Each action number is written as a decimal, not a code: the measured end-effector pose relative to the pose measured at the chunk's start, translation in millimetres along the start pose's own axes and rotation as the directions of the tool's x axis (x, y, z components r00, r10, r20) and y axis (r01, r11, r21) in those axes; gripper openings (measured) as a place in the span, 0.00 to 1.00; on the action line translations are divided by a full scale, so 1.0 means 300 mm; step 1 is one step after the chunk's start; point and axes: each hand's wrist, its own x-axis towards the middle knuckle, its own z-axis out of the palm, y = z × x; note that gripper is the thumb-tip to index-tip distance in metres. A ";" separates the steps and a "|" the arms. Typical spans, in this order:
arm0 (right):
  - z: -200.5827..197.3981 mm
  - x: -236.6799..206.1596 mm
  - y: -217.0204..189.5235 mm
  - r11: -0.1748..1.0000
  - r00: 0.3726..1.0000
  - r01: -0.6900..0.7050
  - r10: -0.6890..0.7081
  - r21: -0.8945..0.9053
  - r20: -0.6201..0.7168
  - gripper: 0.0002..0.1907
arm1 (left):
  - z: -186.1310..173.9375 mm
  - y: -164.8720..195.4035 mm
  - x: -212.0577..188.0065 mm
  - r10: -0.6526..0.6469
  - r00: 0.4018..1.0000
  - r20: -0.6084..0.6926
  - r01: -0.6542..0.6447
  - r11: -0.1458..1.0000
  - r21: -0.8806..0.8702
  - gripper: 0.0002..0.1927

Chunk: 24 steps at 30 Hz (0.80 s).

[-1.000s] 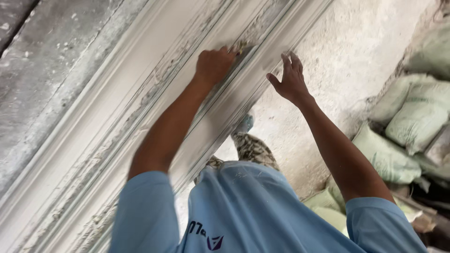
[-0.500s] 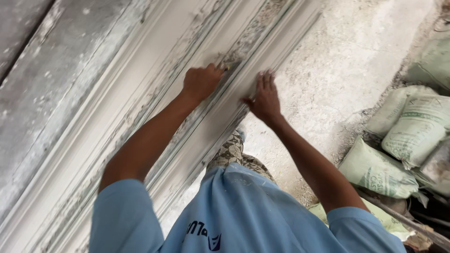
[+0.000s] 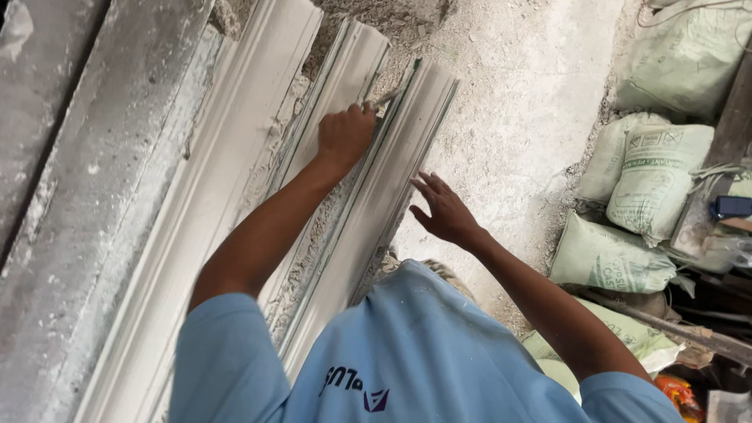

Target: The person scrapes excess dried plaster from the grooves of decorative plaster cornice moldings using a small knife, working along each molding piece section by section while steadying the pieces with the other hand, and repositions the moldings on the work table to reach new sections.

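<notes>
Inside left hand [image 3: 345, 135], half-hidden tool [image 3: 387, 97].

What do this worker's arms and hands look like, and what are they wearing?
Both arms are bare from short light-blue T-shirt sleeves down. The left hand and right hand wear no gloves, rings or watch that I can see. The shirt carries a small dark printed marking at the chest.

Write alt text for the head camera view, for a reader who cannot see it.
Seen from above, a person in a light blue shirt closes the left hand around a small tool set against long white plaster mouldings. The right hand is open, fingers spread beside the moulding's edge. Pale green sacks lie on the dusty floor to the right.
</notes>
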 end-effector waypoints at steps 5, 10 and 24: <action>-0.034 0.026 0.058 0.989 0.992 -0.080 0.091 0.123 -0.083 0.26 | 0.035 0.017 0.126 -0.054 0.999 -0.004 0.054 0.996 0.068 0.09; -0.123 0.025 0.122 0.967 0.982 -0.168 0.181 0.191 -0.054 0.24 | 0.033 0.011 0.131 0.011 0.999 0.031 -0.013 0.999 0.047 0.12; -0.271 0.251 0.526 0.883 0.965 -0.261 0.234 0.391 0.115 0.22 | 0.068 0.406 -0.261 -0.536 0.838 0.101 0.460 0.595 -0.659 0.26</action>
